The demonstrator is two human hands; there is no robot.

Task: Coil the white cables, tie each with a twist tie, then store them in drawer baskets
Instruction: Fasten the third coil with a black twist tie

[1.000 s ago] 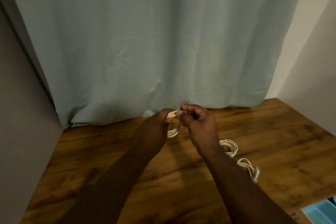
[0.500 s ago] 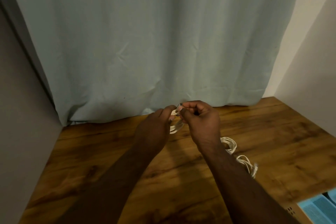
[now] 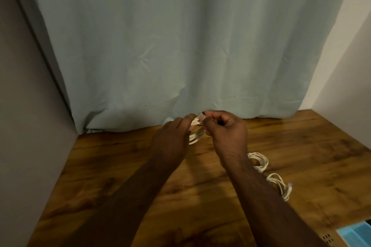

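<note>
A small coil of white cable (image 3: 196,135) hangs between my two hands above the wooden table (image 3: 120,176). My left hand (image 3: 172,140) grips the coil's left side. My right hand (image 3: 225,132) pinches a thin dark twist tie (image 3: 201,115) at the top of the coil. Two more coiled white cables lie on the table to the right: one (image 3: 259,161) partly hidden behind my right wrist, the other (image 3: 280,185) nearer the front.
A pale blue-green curtain (image 3: 180,46) hangs along the back edge of the table. Grey walls close in on the left and right. A light blue basket corner (image 3: 357,234) shows at the bottom right, beside the table's front edge.
Both hands with the coil have lifted slightly toward the curtain. The right fingers have worked the twist tie at the top of the coil; its dark end now sticks up.
</note>
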